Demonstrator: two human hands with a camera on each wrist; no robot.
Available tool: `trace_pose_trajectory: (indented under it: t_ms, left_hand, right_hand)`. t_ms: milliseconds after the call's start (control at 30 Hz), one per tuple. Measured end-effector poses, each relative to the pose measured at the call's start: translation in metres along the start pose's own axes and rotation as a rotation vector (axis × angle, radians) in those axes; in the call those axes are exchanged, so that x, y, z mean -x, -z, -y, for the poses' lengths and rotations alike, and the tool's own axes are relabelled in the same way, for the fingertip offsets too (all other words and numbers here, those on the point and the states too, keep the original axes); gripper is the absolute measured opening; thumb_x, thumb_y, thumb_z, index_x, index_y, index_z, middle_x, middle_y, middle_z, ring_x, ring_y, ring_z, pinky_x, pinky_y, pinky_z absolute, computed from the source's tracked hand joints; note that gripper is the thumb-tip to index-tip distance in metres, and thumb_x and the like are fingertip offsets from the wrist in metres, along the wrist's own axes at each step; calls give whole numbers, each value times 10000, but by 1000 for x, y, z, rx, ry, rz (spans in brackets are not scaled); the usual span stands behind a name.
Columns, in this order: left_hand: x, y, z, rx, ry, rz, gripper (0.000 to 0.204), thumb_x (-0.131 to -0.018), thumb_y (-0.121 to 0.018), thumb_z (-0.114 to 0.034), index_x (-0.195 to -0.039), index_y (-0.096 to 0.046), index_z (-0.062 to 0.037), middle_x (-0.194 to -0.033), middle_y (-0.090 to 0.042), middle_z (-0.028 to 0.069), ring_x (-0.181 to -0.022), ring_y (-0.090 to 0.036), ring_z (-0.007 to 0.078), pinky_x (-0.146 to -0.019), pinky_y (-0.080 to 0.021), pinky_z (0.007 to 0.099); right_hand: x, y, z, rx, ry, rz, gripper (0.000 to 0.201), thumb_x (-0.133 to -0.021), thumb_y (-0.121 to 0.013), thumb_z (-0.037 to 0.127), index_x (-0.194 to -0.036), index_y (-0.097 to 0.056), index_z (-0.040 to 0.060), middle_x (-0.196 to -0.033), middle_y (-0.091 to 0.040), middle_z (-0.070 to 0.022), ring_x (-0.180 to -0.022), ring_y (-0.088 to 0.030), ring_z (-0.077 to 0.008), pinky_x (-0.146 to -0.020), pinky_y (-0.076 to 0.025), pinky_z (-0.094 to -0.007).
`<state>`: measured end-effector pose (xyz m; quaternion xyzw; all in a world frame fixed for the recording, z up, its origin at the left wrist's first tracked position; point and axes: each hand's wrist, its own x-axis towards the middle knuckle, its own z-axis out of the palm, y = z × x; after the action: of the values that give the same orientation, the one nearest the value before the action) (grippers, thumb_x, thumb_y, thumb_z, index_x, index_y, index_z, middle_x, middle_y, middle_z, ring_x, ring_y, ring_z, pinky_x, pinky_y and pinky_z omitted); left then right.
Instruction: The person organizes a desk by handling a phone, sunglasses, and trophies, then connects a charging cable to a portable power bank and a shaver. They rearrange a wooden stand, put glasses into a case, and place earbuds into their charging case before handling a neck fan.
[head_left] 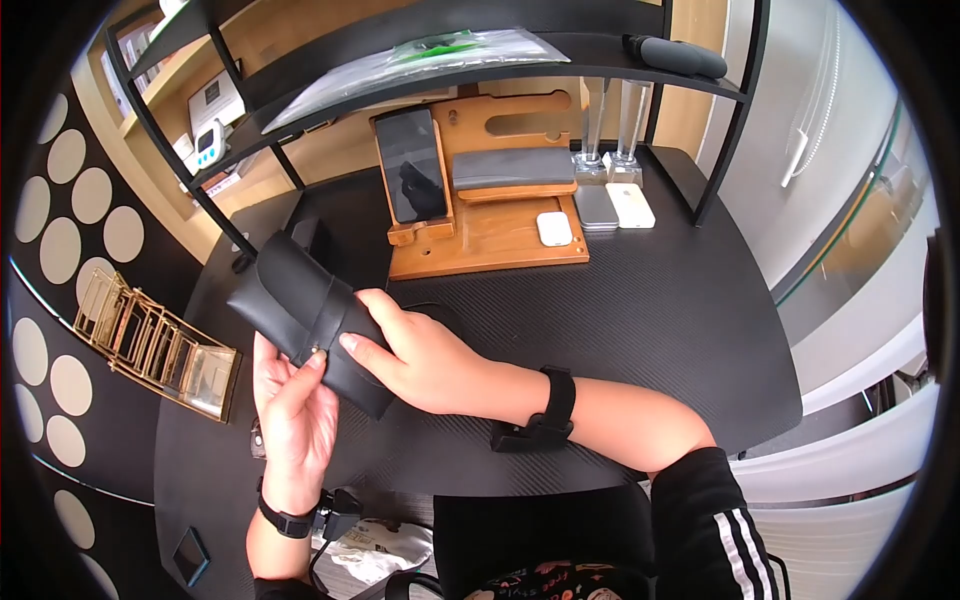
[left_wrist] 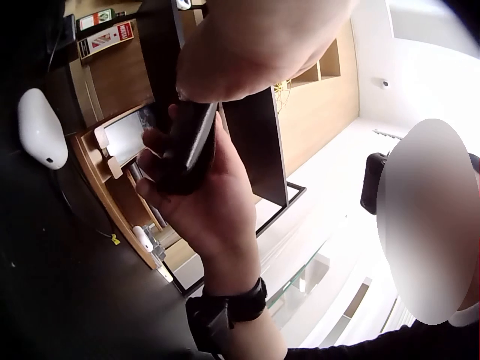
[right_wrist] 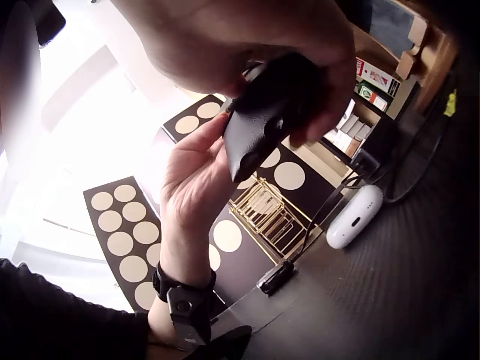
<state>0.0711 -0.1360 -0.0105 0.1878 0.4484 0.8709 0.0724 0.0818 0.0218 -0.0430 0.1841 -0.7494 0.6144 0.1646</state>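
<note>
nearest the body, a black sleeve with white stripes [head_left: 735,545] ends by the person's right elbow, and a white plastic bag [head_left: 375,550] shows below the edge of the counter [head_left: 640,350]. each wrist wears a black strap; the one on the right forearm [head_left: 560,400] carries a dark block.

above the counter's left part, both hands hold a black pouch [head_left: 285,285], tilted, with a band across its flap and a small metal stud [head_left: 317,350] on that band. the left hand [head_left: 300,410] pinches the lower edge: its thumb lies at the stud and its other fingers go behind. the right hand [head_left: 415,345] grips the right side, thumb on the front, fingers curled round the edge, parted only by the pouch's thickness.

farther back on the counter stands a wooden stand [head_left: 490,265]. a dark phone [head_left: 412,165] leans upright at its left, a grey case [head_left: 515,170] lies across its ledge, and a white case [head_left: 554,229] sits on its base. just right of it lie a grey block [head_left: 596,208] and a cream one [head_left: 630,205].

beyond, a black shelf [head_left: 340,120] bears a clear plastic packet [head_left: 500,50] and a dark grey roll [head_left: 685,58]. off to the left is a gold wire rack [head_left: 130,325].
</note>
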Motion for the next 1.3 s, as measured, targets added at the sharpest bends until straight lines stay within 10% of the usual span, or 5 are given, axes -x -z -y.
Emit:
trace_pose_trajectory:
  t_ms: [333,400,833,1033,1300]
  left_hand:
    - [6,-2,4,-101,21,24,635,-815,-415,190,-1391,-311,-56,-1319,-473,124,-1209,-499,213,-1021,-419,346]
    - [6,-1,6,-135,35,23,656,-813,-423,192,-1406,-294,-59,-1341,-449,114,-1239,-466,210,-1035,-393,345]
    - [4,-6,-4,120,120,45,648,-805,-518,-22,-1410,-289,-54,-1312,-481,133,-1191,-497,244,-1041,-389,407]
    - [-8,15,-16,-50,-53,-5,571,-892,-503,-126,-1411,-283,-40,-1366,-424,232,-1303,-408,321,-1078,-356,420]
    - [4,4,4,-118,426,169,411,-872,-497,-73,-1276,-427,-70,-1096,-617,118,-1031,-614,217,-919,-467,321]
  right_hand:
    - [-2,8,5,26,-82,28,400,-910,-557,377,-910,-427,-2,-666,-601,-224,-626,-627,-388,-539,-472,-430]
    - [-3,11,7,48,-146,70,345,-929,-587,311,-924,-468,-14,-699,-583,-127,-614,-526,-135,-558,-432,-309]
    - [-11,19,13,32,-105,47,328,-925,-604,304,-947,-521,-12,-806,-578,-66,-754,-494,-70,-647,-459,-283]
    - [-15,97,47,-245,-211,-118,326,-928,-590,307,-982,-557,-12,-885,-624,-53,-776,-562,-75,-660,-484,-259]
    - [86,236,46,321,-555,-332,319,-922,-553,249,-1096,-553,-19,-963,-616,-43,-855,-563,-84,-770,-452,-229]
